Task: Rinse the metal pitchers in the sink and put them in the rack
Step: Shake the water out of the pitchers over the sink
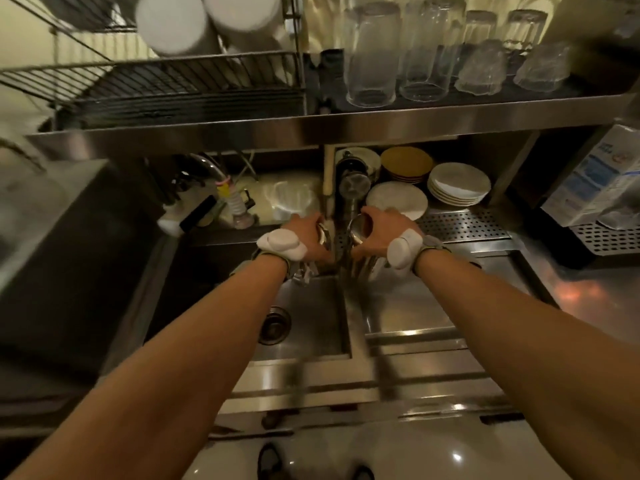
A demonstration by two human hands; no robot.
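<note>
My left hand grips one metal pitcher, of which only the rim shows past my fingers. My right hand grips a second metal pitcher, its steel body hanging below my palm. Both are held close together over the back edge of the steel sink, just under the tap. The image is blurred, so I cannot tell whether water runs. The black wire rack sits on the shelf at upper left, well above and left of my hands.
Upturned glasses line the steel shelf overhead. Stacked plates sit behind a perforated drain tray at right. A milk carton stands far right. White cups hang above the rack. A drain lies in the sink floor.
</note>
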